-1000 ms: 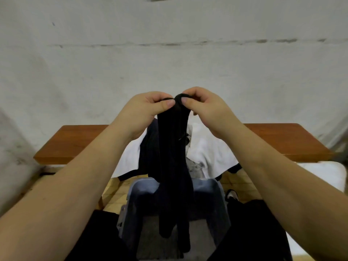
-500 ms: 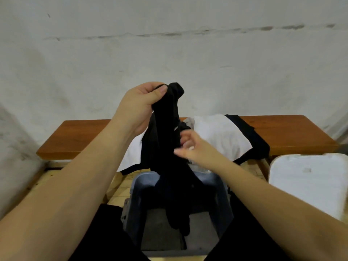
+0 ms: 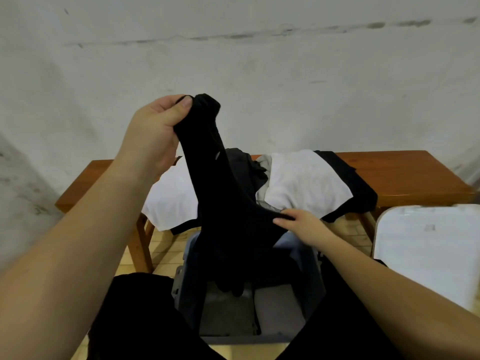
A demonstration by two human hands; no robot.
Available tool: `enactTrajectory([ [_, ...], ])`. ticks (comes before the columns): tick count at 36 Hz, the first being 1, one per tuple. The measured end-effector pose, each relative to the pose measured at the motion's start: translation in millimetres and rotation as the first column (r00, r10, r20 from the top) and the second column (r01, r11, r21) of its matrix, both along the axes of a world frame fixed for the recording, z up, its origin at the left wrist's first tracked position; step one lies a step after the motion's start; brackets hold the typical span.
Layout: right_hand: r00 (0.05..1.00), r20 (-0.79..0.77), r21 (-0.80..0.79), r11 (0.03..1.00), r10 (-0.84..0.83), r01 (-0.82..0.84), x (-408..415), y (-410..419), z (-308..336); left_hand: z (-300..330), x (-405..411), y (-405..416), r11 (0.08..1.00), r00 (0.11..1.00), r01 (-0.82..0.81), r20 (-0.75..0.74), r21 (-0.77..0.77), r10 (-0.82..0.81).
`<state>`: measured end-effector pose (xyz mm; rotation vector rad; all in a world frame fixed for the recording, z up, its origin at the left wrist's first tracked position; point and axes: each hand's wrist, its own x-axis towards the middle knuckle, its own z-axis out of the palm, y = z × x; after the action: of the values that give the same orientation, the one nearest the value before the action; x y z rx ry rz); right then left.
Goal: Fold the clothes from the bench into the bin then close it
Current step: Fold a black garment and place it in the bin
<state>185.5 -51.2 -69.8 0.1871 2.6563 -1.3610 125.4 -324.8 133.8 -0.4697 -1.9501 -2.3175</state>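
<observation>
A black garment (image 3: 223, 216) hangs over the open grey-blue bin (image 3: 315, 276) between my knees. My left hand (image 3: 153, 133) pinches its top end high up, thumb against fingers. Lower and to the right, my right hand (image 3: 298, 224) grips the garment's side edge and pulls it outward. The garment's lower end dangles inside the bin, where folded grey cloth (image 3: 275, 310) lies on the bottom. Behind, on the wooden bench (image 3: 405, 172), lies a heap of clothes: white cloth (image 3: 304, 183), dark pieces (image 3: 358, 188) and a grey one.
The bin's white lid (image 3: 428, 245) lies to the right of the bin, below the bench. A pale wall stands close behind the bench. Light tiled floor (image 3: 166, 253) shows under the bench. My dark-trousered legs flank the bin.
My right hand let go of the garment's top, dropped down and took hold of its side edge, spreading it rightward. My left hand kept its hold on the top.
</observation>
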Motion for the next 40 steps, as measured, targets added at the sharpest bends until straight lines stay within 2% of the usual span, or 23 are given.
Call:
enactTrajectory([
  [3, 0.991, -0.096, -0.170, 0.982, -0.095, 0.078, 5.0, 6.5, 16.2, -2.3, -2.9, -8.0, 0.999, 0.997, -0.046, 0.067, 0.015, 0.045],
  [8, 0.975, -0.200, -0.418, 0.909, -0.094, 0.002, 4.7, -11.4, 52.2, 1.1, -2.3, 2.6, 0.991, 0.986, -0.065, 0.158, 0.117, 0.046],
  [11, 0.968, -0.241, -0.599, 0.796, -0.072, -0.090, -2.0, -22.4, 64.6, 4.9, -0.3, 14.6, 0.984, 0.981, -0.032, 0.195, 0.175, -0.003],
  [13, 0.978, -0.210, -0.690, 0.708, 0.000, -0.148, -3.9, -28.9, 74.1, 9.6, 0.8, 23.8, 0.975, 0.975, -0.007, 0.218, 0.220, -0.042],
  [18, 0.962, -0.178, -0.557, 0.784, 0.209, -0.274, -8.7, -50.3, 89.2, 22.1, -1.5, 51.8, 0.940, 0.948, 0.055, 0.278, 0.337, -0.155],
  [24, 0.960, -0.173, -0.626, 0.728, 0.220, -0.279, -2.9, -57.8, 89.9, 18.1, -12.5, 71.8, 0.915, 0.916, 0.085, 0.330, 0.396, -0.227],
  [26, 0.964, -0.191, -0.685, 0.679, 0.184, -0.265, -1.4, -54.6, 91.0, 10.6, -18.5, 70.5, 0.908, 0.918, 0.065, 0.332, 0.413, -0.217],
  [30, 0.965, -0.222, -0.809, 0.527, 0.138, -0.261, 1.4, -45.6, 99.9, -15.2, -23.2, 61.1, 0.964, 0.920, 0.092, 0.349, 0.248, -0.178],
  [33, 0.974, -0.211, -0.876, 0.425, 0.086, -0.228, 1.1, -38.0, 107.3, -53.5, -23.2, 52.7, 0.995, 0.910, 0.090, 0.410, -0.040, -0.066],
  [35, 0.977, -0.204, -0.901, 0.377, 0.063, -0.212, -0.3, -32.8, 112.1, -83.6, -17.8, 47.7, 0.960, 0.894, 0.165, 0.446, -0.228, -0.048],
  [36, 0.977, -0.203, -0.911, 0.354, 0.062, -0.211, -1.0, -30.5, 114.4, -98.9, -13.3, 45.7, 0.938, 0.878, 0.216, 0.474, -0.270, -0.066],
  [39, 0.979, -0.189, -0.926, 0.316, 0.079, -0.204, -2.6, -26.5, 120.8, -134.4, 2.1, 40.3, 0.859, 0.840, 0.376, 0.520, -0.348, -0.157],
  [40, 0.979, -0.184, -0.929, 0.310, 0.085, -0.202, -3.1, -26.1, 122.5, -142.4, 6.7, 39.0, 0.841, 0.822, 0.429, 0.529, -0.330, -0.212],
])
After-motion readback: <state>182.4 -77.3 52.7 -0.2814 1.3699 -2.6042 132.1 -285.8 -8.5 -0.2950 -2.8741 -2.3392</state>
